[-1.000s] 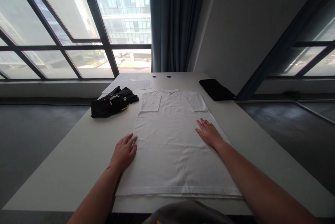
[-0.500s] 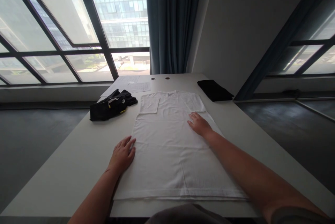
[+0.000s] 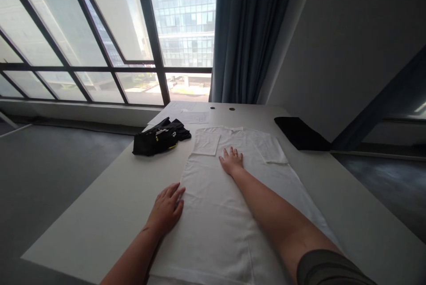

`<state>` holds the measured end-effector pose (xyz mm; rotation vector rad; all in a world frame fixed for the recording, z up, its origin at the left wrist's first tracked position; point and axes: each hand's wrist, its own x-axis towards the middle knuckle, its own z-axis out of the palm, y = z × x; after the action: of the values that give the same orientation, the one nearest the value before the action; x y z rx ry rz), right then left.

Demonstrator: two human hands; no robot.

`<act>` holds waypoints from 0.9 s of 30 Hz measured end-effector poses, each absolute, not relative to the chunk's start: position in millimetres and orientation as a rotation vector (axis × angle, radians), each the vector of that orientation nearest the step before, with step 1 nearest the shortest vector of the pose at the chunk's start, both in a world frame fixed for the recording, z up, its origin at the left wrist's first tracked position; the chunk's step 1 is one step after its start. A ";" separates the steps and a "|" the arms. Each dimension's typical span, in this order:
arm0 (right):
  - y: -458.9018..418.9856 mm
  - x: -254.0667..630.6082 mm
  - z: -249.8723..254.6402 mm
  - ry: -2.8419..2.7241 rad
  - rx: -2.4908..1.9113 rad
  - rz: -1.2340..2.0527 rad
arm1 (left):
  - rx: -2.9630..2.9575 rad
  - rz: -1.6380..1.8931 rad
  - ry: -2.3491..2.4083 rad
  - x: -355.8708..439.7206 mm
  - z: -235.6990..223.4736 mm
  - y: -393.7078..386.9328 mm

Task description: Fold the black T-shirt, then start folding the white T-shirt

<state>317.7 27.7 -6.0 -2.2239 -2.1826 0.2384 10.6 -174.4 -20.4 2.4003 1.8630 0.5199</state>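
Note:
A white T-shirt point(image 3: 213, 214) lies spread on the table, its collar toward the far end and its sleeves folded in over the body. Fingers apart, my right hand point(image 3: 232, 160) rests flat on the upper chest of the shirt, near the folded left-side sleeve point(image 3: 205, 144). My left hand point(image 3: 167, 206) lies at the shirt's left edge, with its fingertips touching the fabric and its fingers stretched out. Neither hand grips anything.
On the white table point(image 3: 109, 214), a crumpled black garment point(image 3: 159, 137) with yellow marks sits left of the shirt. A folded black cloth point(image 3: 301, 133) lies at the back right. Paper sheets point(image 3: 193, 117) are near the far edge, before a blue curtain point(image 3: 249, 36).
My right hand has moved left across the shirt, from near the right sleeve to the upper chest. My left hand stays at the left edge. The view has turned left.

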 end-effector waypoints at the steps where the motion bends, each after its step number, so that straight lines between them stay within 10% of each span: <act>1: 24.6 316.8 -8.6 -2.196 -2.208 0.237 | 2.406 0.525 1.859 10.7 -20.7 -174.6; 27: -193.2 203.3 7.5 -2.676 -1.161 0.578 | 2.320 0.797 1.895 2.5 -48.1 -161.9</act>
<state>203.3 -193.2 7.5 -1.1606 -2.6755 0.5780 2.5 -161.9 -48.1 2.3200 1.8954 0.7966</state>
